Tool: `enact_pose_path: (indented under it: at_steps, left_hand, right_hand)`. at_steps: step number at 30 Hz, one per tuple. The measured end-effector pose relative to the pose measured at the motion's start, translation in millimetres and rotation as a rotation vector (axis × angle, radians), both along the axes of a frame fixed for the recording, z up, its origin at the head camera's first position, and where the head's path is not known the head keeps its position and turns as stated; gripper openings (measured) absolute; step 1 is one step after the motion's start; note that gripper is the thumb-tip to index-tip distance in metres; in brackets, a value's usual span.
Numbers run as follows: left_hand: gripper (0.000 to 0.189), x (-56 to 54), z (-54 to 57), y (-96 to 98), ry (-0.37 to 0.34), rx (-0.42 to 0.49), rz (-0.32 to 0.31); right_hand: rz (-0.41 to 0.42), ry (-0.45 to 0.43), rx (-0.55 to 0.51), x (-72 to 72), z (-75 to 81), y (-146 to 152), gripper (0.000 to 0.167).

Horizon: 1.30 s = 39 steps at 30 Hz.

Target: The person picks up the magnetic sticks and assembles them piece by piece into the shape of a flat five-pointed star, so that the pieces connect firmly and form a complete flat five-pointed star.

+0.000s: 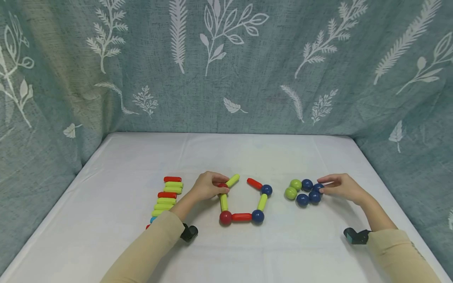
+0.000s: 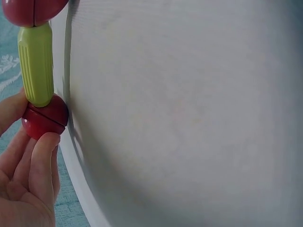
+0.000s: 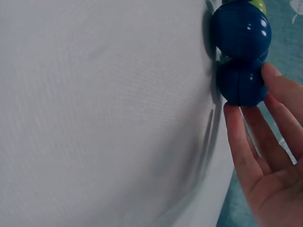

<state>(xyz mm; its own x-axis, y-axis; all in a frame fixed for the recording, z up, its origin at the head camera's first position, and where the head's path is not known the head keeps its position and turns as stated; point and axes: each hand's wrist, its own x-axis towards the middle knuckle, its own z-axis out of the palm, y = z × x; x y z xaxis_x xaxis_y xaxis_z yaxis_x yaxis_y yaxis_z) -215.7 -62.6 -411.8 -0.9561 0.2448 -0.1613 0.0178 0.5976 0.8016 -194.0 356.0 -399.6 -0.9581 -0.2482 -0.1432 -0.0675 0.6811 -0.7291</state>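
Sleeves: A beige left sleeve (image 1: 152, 245) and right sleeve (image 1: 398, 251) lead to the left hand (image 1: 206, 186) and right hand (image 1: 340, 186), held well apart over the sheet.
Wrists: Black devices (image 1: 356, 236) jut inward below both hands.
Near side: Between the hands and nearer than either, a lower red ball (image 1: 225, 218), a crosswise red rod (image 1: 242, 217) and a lower blue ball (image 1: 258, 216) form one side of a ball-and-rod outline.
Upright rods: A left yellow-green rod (image 1: 224, 202) runs from the lower red ball to the left hand's grip; a right yellow-green rod (image 1: 262, 202) joins the lower blue ball to an upper blue ball (image 1: 266, 190).
Left hand: Thumb and fingers pinch the upper red ball (image 1: 222, 185).
Right hand: Thumb and fingertips grip the outermost blue ball (image 1: 318, 188).
Ball cluster: Just inward of the right hand sit three more blue balls (image 1: 302, 199) and two green balls (image 1: 295, 184).
Rod column: Left of the left hand, red, yellow-green and blue loose rods (image 1: 172, 179) lie stacked, partly hidden by the arm.
Far side: A slanting yellow-green rod (image 1: 232, 180) and slanting red rod (image 1: 254, 183) lean inward, tips apart.
Backdrop: Beyond both hands, the white sheet (image 1: 226, 153) meets a leaf-patterned curtain (image 1: 247, 106).
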Motion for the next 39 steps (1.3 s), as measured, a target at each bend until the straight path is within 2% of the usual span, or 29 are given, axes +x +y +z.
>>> enact_pose_path:
  at_steps: [7, 11, 18, 22, 26, 33, 39]
  left_hand:
    - [0.034, 0.6, -0.2, -0.6, -0.003, 0.008, 0.0]
    - [0.034, 0.7, 0.6, -0.2, -0.001, 0.007, -0.007]
    - [0.034, 0.4, 1.0, -1.2, -0.008, 0.009, -0.012]
    - [0.034, -0.3, 0.6, -1.8, -0.009, 0.015, -0.017]
    - [0.034, -0.9, 0.1, -1.8, -0.017, 0.017, -0.01]
    - [0.034, -0.2, 0.5, -1.9, -0.024, 0.018, 0.001]
    - [0.035, -0.6, -0.3, -2.5, -0.031, 0.025, 0.008]
  right_hand:
    - [-0.02, -0.019, 0.019, -0.5, -1.8, 0, 0.045]
    - [-0.035, 0.013, 0.041, -1.3, 0.3, 1, 0.045]
    - [-0.038, 0.048, -0.02, -4.3, 19.2, -12, 0.045]
    - [0.007, 0.057, -0.066, -10.2, 30.2, -35, 0.042]
    - [0.044, 0.056, -0.093, -21.0, 33.2, -65, 0.041]
    - [0.108, 0.033, -0.132, -41.5, 28.4, -122, 0.036]
    - [0.115, -0.01, -0.129, -55.3, 14.9, -160, 0.033]
